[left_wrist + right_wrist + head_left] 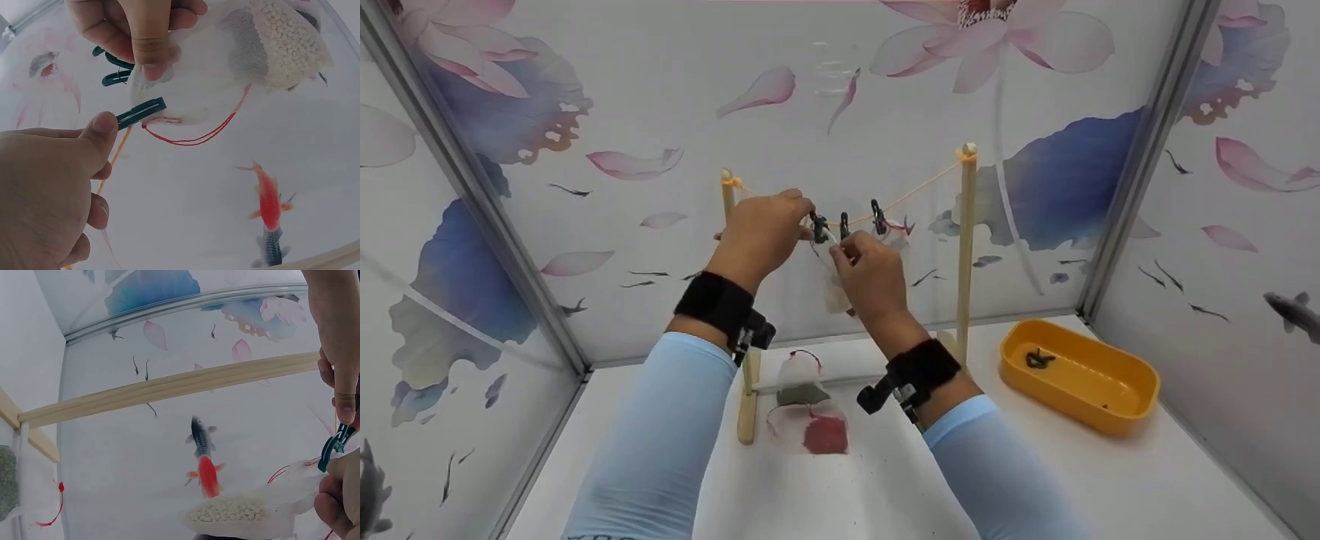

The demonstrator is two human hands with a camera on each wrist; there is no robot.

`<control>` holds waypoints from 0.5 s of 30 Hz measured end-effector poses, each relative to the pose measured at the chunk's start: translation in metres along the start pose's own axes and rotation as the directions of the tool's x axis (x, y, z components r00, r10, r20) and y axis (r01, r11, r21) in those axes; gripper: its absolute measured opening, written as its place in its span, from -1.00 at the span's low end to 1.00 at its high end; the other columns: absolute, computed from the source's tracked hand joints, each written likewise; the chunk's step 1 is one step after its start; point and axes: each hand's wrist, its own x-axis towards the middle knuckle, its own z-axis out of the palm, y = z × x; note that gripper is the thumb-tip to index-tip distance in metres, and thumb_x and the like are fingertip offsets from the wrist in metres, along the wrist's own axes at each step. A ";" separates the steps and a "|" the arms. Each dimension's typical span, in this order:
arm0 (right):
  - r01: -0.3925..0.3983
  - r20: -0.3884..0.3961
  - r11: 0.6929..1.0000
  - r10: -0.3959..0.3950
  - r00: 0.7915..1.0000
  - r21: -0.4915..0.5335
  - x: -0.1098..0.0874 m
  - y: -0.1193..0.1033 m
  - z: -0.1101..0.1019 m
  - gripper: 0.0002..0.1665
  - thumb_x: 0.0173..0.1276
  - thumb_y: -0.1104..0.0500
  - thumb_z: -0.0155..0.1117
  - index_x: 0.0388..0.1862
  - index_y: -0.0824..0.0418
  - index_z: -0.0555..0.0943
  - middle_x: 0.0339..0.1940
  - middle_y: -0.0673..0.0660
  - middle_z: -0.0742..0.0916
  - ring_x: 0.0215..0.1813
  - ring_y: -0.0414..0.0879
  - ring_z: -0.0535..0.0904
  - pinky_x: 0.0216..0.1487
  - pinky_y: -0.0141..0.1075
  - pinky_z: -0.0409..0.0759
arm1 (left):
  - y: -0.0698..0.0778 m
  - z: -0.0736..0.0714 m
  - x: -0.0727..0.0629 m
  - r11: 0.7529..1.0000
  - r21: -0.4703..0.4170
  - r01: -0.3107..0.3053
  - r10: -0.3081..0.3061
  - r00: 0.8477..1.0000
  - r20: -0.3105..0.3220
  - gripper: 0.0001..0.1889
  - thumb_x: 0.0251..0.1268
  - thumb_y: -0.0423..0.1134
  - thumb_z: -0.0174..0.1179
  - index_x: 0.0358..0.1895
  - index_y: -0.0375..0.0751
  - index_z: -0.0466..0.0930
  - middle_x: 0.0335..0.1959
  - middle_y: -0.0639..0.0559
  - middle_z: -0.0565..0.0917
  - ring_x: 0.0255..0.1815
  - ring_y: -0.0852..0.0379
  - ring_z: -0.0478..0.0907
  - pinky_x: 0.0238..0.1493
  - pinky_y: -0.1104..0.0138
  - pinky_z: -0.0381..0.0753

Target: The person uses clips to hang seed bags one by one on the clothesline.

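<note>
The left hand (761, 234) pinches a dark green clip (138, 113) while the right hand (876, 274) grips a pellet-filled mesh bag (239, 62), apparently to steady its edge at the clip, beside an orange cord (926, 183) strung between left and right wooden posts (967, 262) above the bench (877, 491).

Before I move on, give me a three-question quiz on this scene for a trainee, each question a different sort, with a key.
1. Fill in the blank: the left hand grips a ____.
2. True or false: in the head view, the yellow tray sits to the right of both wooden posts.
3. Looking from the left wrist, what fills the far end of the white mesh bag that the right hand pinches?

Key:
1. Dark green clip.
2. True.
3. Pale pellets.
</note>
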 end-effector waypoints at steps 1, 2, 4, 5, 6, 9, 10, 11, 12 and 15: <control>0.000 0.004 1.000 0.000 1.000 0.000 0.000 0.000 0.000 -0.84 0.64 0.17 0.51 -0.08 0.27 0.80 -0.22 0.20 0.91 -0.23 0.01 0.86 -0.18 -0.18 0.87 | 0.000 0.000 -0.001 1.000 0.002 -0.003 0.003 1.000 0.010 -0.58 0.61 -0.04 0.43 0.38 -0.10 0.76 0.10 -0.05 0.83 -0.12 -0.10 0.88 -0.08 0.06 0.89; 0.001 0.008 1.000 -0.001 1.000 -0.001 0.000 0.001 0.000 -0.85 0.65 0.17 0.51 -0.07 0.26 0.80 -0.21 0.21 0.91 -0.22 0.01 0.87 -0.16 -0.18 0.88 | 0.001 -0.001 -0.002 1.000 0.000 -0.005 0.005 1.000 0.016 -0.56 0.61 -0.03 0.42 0.40 -0.11 0.75 0.10 -0.06 0.83 -0.12 -0.10 0.88 -0.07 0.06 0.89; 0.009 0.015 1.000 -0.009 1.000 -0.004 -0.001 0.002 0.000 -0.85 0.65 0.17 0.51 -0.05 0.26 0.79 -0.21 0.21 0.91 -0.22 0.01 0.88 -0.15 -0.19 0.89 | 0.001 0.000 -0.004 1.000 -0.010 -0.002 0.002 1.000 0.016 -0.54 0.64 -0.03 0.40 0.44 -0.10 0.72 0.11 -0.07 0.82 -0.10 -0.10 0.87 -0.06 0.06 0.89; 0.013 0.016 1.000 -0.013 1.000 -0.007 -0.002 0.002 -0.001 -0.85 0.65 0.17 0.51 -0.04 0.26 0.79 -0.21 0.21 0.91 -0.22 0.00 0.88 -0.15 -0.19 0.89 | 0.002 0.002 -0.006 1.000 -0.020 0.000 0.000 1.000 0.007 -0.53 0.65 -0.03 0.39 0.47 -0.09 0.71 0.11 -0.08 0.83 -0.09 -0.10 0.88 -0.05 0.06 0.89; 0.021 0.017 1.000 -0.021 1.000 -0.006 -0.002 0.003 -0.001 -0.84 0.64 0.17 0.52 -0.05 0.27 0.79 -0.22 0.21 0.91 -0.23 0.01 0.88 -0.17 -0.18 0.89 | 0.002 0.003 -0.008 1.000 -0.026 0.002 -0.002 1.000 -0.006 -0.52 0.65 -0.03 0.39 0.49 -0.09 0.70 0.12 -0.08 0.83 -0.08 -0.09 0.88 -0.06 0.05 0.88; 0.030 0.022 1.000 -0.030 0.999 0.001 -0.006 0.004 -0.001 -0.83 0.62 0.17 0.54 -0.06 0.28 0.78 -0.23 0.22 0.90 -0.26 0.03 0.87 -0.21 -0.16 0.89 | 0.002 0.009 -0.017 0.999 -0.038 0.006 -0.009 0.997 -0.078 -0.51 0.66 -0.03 0.39 0.51 -0.08 0.69 0.10 -0.08 0.85 -0.09 -0.09 0.88 -0.10 0.06 0.87; 0.032 0.025 0.999 -0.032 0.999 0.004 -0.007 0.005 -0.001 -0.83 0.62 0.17 0.54 -0.06 0.28 0.78 -0.23 0.22 0.91 -0.26 0.03 0.87 -0.22 -0.15 0.88 | 0.003 0.012 -0.022 0.999 -0.042 0.008 -0.013 0.994 -0.109 -0.51 0.66 -0.03 0.41 0.50 -0.08 0.70 0.11 -0.08 0.86 -0.12 -0.09 0.88 -0.13 0.07 0.87; 0.031 0.028 0.999 -0.031 0.999 0.006 -0.009 0.005 -0.001 -0.82 0.62 0.17 0.54 -0.07 0.28 0.78 -0.23 0.22 0.91 -0.27 0.03 0.87 -0.24 -0.15 0.88 | 0.004 0.016 -0.027 0.999 -0.044 0.004 -0.011 0.988 -0.151 -0.52 0.64 -0.04 0.43 0.48 -0.09 0.71 0.09 -0.09 0.87 -0.19 -0.09 0.87 -0.19 0.07 0.86; 0.033 0.033 0.999 -0.033 0.999 0.011 -0.011 0.006 -0.001 -0.82 0.62 0.16 0.54 -0.07 0.29 0.78 -0.23 0.22 0.91 -0.28 0.03 0.87 -0.25 -0.15 0.88 | 0.004 0.019 -0.033 0.999 -0.046 0.003 -0.012 0.981 -0.192 -0.53 0.63 -0.05 0.44 0.46 -0.09 0.73 0.06 -0.09 0.88 -0.24 -0.08 0.85 -0.23 0.08 0.85; 0.036 0.052 0.999 -0.037 0.998 0.022 -0.015 0.007 -0.003 -0.81 0.63 0.15 0.53 -0.07 0.27 0.78 -0.22 0.20 0.92 -0.30 0.00 0.86 -0.28 -0.16 0.87 | 0.008 0.033 -0.051 0.998 -0.069 -0.001 -0.020 0.953 -0.303 -0.61 0.61 -0.06 0.47 0.36 -0.07 0.80 0.00 -0.08 0.88 -0.33 -0.06 0.82 -0.32 0.09 0.83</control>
